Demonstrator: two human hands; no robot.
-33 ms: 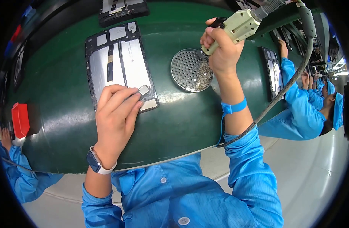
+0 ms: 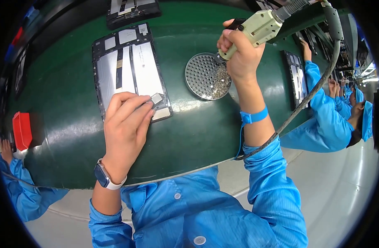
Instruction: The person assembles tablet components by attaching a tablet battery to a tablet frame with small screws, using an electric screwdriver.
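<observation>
My right hand (image 2: 244, 56) wraps round a pale green electric screwdriver (image 2: 261, 28). Its nose end points down at a round metal screw dish (image 2: 195, 70), whose perforated top carries loose small screws (image 2: 221, 84) on the right side. The bit's tip is too small to make out. On the left lies an opened tablet (image 2: 148, 66), its white inner plate up and its frame black. Over its near edge my left hand (image 2: 125, 122) is closed, thumb and fingers pinching a small flat part (image 2: 157, 98) with a silver-grey face and a dark edge.
Another opened tablet (image 2: 133, 9) lies at the far edge, a further one (image 2: 296, 78) at the right. A red bin (image 2: 22, 131) stands at the left. The screwdriver's cable (image 2: 311, 97) loops past my right arm. Co-workers' hands, one of them (image 2: 306, 49) at right, are nearby.
The co-worker's hand at the right has shifted slightly away. My own hands, the screwdriver and the tablet stay practically where they were.
</observation>
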